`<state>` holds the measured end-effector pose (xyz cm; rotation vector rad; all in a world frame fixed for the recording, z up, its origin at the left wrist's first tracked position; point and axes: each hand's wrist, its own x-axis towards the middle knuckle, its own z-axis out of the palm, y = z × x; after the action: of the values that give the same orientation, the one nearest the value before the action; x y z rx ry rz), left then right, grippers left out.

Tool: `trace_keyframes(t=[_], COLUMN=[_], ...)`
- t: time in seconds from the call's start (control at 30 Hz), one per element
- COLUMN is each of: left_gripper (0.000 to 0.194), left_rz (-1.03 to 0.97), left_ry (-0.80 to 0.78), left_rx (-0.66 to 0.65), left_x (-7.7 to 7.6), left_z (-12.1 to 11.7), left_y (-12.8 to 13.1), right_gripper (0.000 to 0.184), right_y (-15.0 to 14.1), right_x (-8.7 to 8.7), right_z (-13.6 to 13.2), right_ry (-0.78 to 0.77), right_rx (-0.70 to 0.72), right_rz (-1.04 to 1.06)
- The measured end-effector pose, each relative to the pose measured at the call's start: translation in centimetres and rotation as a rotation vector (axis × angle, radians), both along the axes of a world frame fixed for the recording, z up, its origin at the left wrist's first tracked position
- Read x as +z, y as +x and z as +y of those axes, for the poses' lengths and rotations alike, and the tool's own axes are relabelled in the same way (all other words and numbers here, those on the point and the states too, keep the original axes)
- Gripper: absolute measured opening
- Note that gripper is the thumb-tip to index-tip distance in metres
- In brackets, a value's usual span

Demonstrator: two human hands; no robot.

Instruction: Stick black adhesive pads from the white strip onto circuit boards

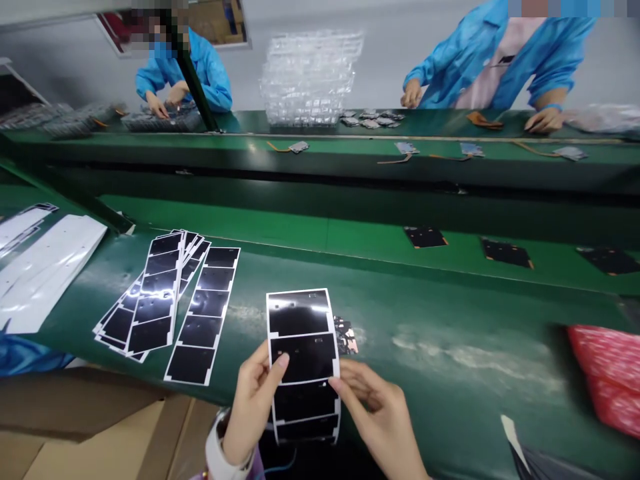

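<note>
Gleaming black white-edged film strip (303, 360)

We hold a strip of black panels (303, 360) on white backing, nearly upright, over the near edge of the green belt (450, 347).

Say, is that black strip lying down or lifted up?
Lifted: the left hand and right hand hold the black strip up above the green conveyor belt.
</note>
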<state>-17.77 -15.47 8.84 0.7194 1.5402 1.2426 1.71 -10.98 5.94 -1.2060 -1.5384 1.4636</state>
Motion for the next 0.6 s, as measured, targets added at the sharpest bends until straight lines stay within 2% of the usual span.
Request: trace_keyframes(t=[0.07,0.13,0.2,0.27,0.33,0.4,0.6], left_gripper=[0.039,0.035,0.031,0.027,0.025,0.022,0.015], left_rz=[0.020,0.027,0.050,0.107,0.183,0.220,0.288], left_ry=[0.001,0.001,0.009,0.027,0.049,0.075,0.193], left_rx=[-0.007,-0.050,-0.146,-0.244,-0.277,-0.278,-0.280], left_x=[0.1,0.0,-0.2,-0.6,-1.0,-1.3,-1.2], left_z=[0.3,0.1,-0.6,-1.5,-2.3,-2.8,-2.7], left_y=[1.0,1.5,2.1,2.8,3.5,4.0,4.4], right_gripper=[0.037,0.049,0.047,0.036,0.025,0.020,0.026], right_y=[0.4,0.5,0.4,0.0,-0.3,-0.3,0.4], right_x=[1.1,2.5,3.9,5.0,5.5,5.6,5.3], right_z=[0.2,0.6,1.1,1.6,1.9,2.0,1.8], right_ry=[0.238,0.552,0.823,0.976,1.011,0.992,0.953], right_rx=[-0.135,-0.209,-0.142,-0.002,0.112,0.163,0.199], right_rz=[-0.088,-0.214,-0.320,-0.365,-0.349,-0.309,-0.239])
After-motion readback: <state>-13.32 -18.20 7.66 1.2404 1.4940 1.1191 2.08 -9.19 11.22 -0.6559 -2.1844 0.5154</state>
